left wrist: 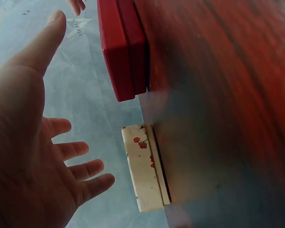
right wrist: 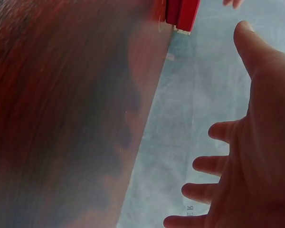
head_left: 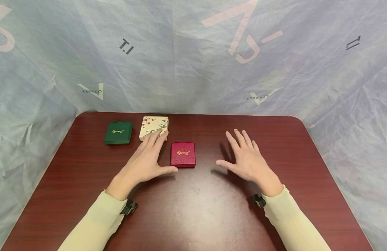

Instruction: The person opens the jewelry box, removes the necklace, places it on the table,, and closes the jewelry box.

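A red jewelry box (head_left: pixel 183 154) with gold lettering lies on the table between my hands, nearer the left one. My left hand (head_left: pixel 146 157) hovers over the table with fingers spread, its thumb by the red box's near left corner and its fingertips overlapping a cream floral box (head_left: pixel 152 124) in the head view. In the left wrist view the palm is bare, apart from both the red box (left wrist: pixel 123 47) and the cream box (left wrist: pixel 145 166). To the right, my right hand (head_left: pixel 247 158) is held above the table, fingers spread and holding nothing.
A green jewelry box (head_left: pixel 118 132) sits at the back left of the dark red wooden table (head_left: pixel 290 157). Grey printed cloth (head_left: pixel 193 62) hangs behind the table and along both sides. Each wrist bears a black strap (head_left: pixel 258 200).
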{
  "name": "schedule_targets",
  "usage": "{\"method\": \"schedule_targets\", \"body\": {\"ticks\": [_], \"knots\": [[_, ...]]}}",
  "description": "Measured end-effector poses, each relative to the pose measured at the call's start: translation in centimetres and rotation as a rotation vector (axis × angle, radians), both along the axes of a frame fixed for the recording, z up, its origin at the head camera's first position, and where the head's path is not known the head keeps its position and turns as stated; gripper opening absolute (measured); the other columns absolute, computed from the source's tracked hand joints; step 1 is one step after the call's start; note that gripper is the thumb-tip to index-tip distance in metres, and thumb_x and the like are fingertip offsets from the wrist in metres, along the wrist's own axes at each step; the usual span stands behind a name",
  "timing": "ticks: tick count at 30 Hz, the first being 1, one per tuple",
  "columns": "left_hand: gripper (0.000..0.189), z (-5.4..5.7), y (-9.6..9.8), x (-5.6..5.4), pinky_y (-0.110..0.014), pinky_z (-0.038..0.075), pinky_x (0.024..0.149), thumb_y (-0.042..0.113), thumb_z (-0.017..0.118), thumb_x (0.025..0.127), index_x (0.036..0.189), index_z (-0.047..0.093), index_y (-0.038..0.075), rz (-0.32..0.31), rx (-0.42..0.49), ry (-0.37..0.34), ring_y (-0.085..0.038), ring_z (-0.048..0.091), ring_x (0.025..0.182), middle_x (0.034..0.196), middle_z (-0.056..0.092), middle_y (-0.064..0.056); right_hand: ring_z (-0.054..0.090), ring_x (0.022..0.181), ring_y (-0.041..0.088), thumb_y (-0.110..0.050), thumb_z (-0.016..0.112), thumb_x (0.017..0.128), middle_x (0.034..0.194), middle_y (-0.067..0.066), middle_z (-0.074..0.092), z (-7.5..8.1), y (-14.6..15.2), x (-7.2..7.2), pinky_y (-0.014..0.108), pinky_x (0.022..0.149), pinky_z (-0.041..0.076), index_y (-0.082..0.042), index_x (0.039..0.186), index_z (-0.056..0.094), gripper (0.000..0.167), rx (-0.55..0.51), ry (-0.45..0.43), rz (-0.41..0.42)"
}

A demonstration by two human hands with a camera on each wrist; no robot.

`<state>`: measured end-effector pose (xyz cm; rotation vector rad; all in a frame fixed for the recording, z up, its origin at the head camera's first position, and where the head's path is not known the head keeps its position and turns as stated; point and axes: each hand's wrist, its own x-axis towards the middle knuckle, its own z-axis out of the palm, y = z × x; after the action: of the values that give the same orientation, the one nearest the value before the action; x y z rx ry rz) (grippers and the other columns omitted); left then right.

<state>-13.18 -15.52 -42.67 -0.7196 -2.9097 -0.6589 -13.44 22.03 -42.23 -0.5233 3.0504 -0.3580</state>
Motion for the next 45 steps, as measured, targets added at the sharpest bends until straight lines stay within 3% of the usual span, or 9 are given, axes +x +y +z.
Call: {"method": "schedule_targets", "body": {"ticks": [13, 27, 35, 45], "knots": [[0.128, -0.6, 1.0, -0.8, -0.054, 0.039, 0.118, 0.067, 0.09, 0.073, 0.167, 0.028, 0.005, -0.021, 0.007, -0.123, -0.035, 0.03, 0.154, 0.169, 0.03, -0.015, 0.019, 0.158, 0.043, -0.09, 0.053, 0.087, 0.172, 0.017, 0.025, -0.6, -1.7, -0.4, 0.069, 0.118, 0.029, -0.017, 0.17, 0.026, 0.114, -0.003, 0.023, 0.087], [0.122, -1.2, 2.4, -1.9, -0.051, 0.034, 0.122, 0.056, 0.095, 0.072, 0.161, 0.035, -0.002, -0.065, -0.034, -0.134, -0.038, 0.039, 0.147, 0.157, 0.044, -0.021, 0.021, 0.158, 0.042, -0.091, 0.049, 0.087, 0.172, 0.013, 0.026, -1.1, -3.5, -0.7, 0.067, 0.118, 0.03, -0.018, 0.17, 0.027, 0.112, 0.007, 0.015, 0.128], [0.113, -1.4, 2.8, -2.2, -0.047, 0.047, 0.111, 0.049, 0.096, 0.074, 0.158, 0.041, -0.003, -0.065, -0.044, -0.154, -0.031, 0.049, 0.134, 0.145, 0.053, -0.016, 0.024, 0.157, 0.042, -0.087, 0.054, 0.088, 0.171, 0.014, 0.028, -1.3, -4.2, -0.7, 0.066, 0.117, 0.033, -0.018, 0.169, 0.028, 0.11, 0.008, 0.025, 0.158], [0.1, -1.8, 2.8, -2.3, -0.044, 0.049, 0.108, 0.034, 0.095, 0.074, 0.152, 0.046, -0.004, -0.094, -0.02, -0.171, -0.028, 0.054, 0.124, 0.137, 0.056, -0.015, 0.025, 0.157, 0.041, -0.089, 0.052, 0.088, 0.172, 0.015, 0.027, -1.3, -4.7, -0.4, 0.064, 0.119, 0.032, -0.018, 0.17, 0.026, 0.111, 0.003, 0.0, 0.185]]}}
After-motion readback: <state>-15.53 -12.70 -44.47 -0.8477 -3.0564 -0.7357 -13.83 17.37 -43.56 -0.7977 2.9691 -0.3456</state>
